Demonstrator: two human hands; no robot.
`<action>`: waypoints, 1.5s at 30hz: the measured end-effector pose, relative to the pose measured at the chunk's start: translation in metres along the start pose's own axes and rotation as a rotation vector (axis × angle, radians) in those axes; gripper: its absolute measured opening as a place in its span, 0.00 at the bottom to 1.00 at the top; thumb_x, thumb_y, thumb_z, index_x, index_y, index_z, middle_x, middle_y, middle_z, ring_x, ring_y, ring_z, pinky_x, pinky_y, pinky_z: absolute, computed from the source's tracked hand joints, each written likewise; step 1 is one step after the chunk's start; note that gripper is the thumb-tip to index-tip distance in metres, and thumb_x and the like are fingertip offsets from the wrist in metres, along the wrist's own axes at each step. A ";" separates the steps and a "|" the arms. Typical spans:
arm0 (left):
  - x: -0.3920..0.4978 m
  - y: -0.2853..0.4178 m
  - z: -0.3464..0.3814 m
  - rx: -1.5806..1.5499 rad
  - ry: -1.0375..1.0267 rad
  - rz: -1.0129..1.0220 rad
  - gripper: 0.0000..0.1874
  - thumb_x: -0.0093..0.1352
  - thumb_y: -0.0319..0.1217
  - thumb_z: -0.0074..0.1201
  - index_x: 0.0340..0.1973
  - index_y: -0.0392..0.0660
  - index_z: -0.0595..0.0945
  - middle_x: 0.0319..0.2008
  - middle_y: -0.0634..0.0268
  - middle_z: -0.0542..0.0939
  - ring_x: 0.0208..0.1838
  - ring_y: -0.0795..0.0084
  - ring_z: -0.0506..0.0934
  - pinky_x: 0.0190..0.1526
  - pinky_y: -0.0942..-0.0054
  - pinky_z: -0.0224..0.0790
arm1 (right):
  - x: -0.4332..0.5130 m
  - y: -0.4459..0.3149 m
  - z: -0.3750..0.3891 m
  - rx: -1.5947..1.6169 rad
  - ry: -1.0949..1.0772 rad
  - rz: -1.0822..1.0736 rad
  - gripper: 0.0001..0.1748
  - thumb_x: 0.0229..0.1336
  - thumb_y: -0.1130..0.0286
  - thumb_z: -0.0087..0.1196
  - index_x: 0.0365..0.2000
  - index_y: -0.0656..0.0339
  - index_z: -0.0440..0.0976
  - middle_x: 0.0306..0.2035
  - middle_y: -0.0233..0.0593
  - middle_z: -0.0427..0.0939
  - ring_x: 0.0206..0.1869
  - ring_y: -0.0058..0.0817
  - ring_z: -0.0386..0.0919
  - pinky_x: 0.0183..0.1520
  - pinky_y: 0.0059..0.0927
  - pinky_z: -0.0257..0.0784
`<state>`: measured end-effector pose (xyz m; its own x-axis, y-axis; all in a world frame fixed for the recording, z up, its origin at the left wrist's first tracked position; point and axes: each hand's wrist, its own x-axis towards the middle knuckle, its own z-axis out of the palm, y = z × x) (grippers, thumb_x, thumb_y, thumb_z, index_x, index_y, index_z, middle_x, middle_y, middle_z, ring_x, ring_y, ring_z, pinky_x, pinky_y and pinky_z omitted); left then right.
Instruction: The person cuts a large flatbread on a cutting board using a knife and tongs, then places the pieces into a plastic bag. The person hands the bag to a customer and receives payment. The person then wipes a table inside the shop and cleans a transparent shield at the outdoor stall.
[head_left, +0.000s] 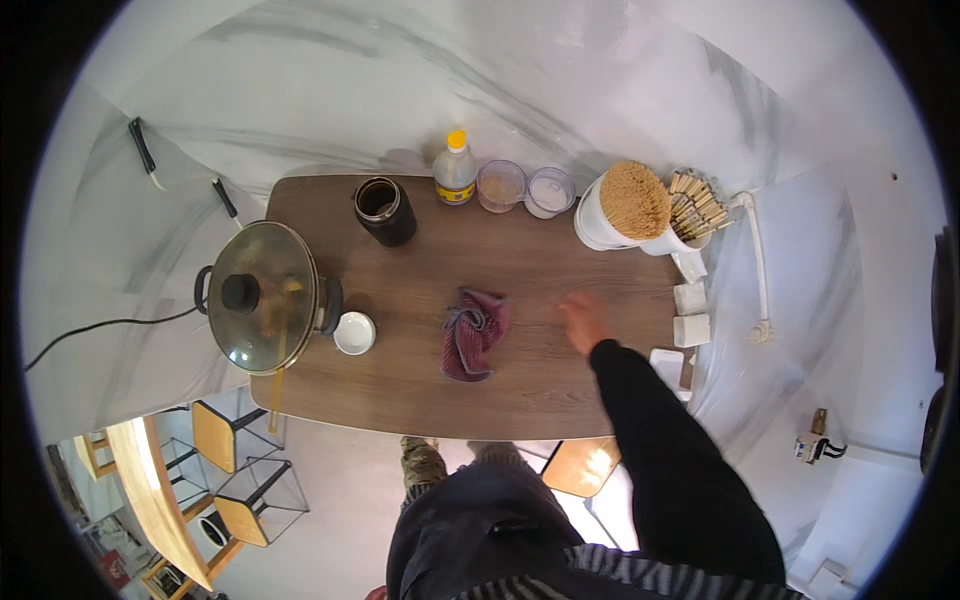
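Note:
Over the right part of the brown wood-look table (405, 409) is my right hand (586, 322), blurred, with nothing visible in it. To its left a crumpled dark red cloth (474, 337) with a grey edge lies on the tabletop, apart from the hand. Only a sliver of my left hand (376, 593) shows at the bottom edge of the picture, beside my dark clothing; its fingers are hidden. A small white bowl (354, 333) stands left of the cloth, close to an electric pot (259, 300) with a glass lid.
Along the back stand an uncapped black flask (385, 212), a yellow-capped bottle (454, 172), two clear tubs (501, 186) and a white bucket of thin sticks (634, 201). White boxes (691, 330) line the right edge. Stools (214, 435) stand at lower left.

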<state>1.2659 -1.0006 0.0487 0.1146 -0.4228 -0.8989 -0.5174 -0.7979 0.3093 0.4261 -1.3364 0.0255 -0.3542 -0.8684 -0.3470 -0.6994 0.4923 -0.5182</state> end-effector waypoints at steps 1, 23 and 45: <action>-0.002 0.009 0.000 -0.308 0.090 -0.239 0.23 0.76 0.42 0.49 0.58 0.40 0.81 0.52 0.57 0.83 0.54 0.60 0.80 0.58 0.62 0.74 | -0.004 0.009 -0.007 -0.180 0.065 -0.035 0.19 0.64 0.71 0.53 0.55 0.55 0.77 0.55 0.52 0.76 0.58 0.49 0.74 0.62 0.49 0.69; -0.044 0.040 -0.015 0.075 0.145 -0.183 0.22 0.76 0.43 0.50 0.56 0.39 0.82 0.49 0.58 0.85 0.52 0.63 0.81 0.55 0.64 0.76 | -0.001 0.133 0.039 -0.217 0.786 0.444 0.26 0.68 0.63 0.53 0.62 0.62 0.68 0.65 0.57 0.67 0.68 0.54 0.64 0.68 0.48 0.62; -0.042 -0.008 -0.008 0.129 0.095 0.151 0.24 0.76 0.50 0.52 0.57 0.45 0.82 0.47 0.60 0.85 0.43 0.68 0.81 0.41 0.66 0.79 | -0.032 0.067 0.037 -0.258 0.285 0.085 0.40 0.65 0.50 0.51 0.72 0.54 0.57 0.75 0.61 0.50 0.78 0.60 0.45 0.76 0.64 0.41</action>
<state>1.2716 -0.9799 0.0863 0.1039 -0.5763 -0.8106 -0.6381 -0.6638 0.3901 0.4137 -1.2737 -0.0267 -0.5505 -0.8245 -0.1308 -0.7801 0.5638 -0.2712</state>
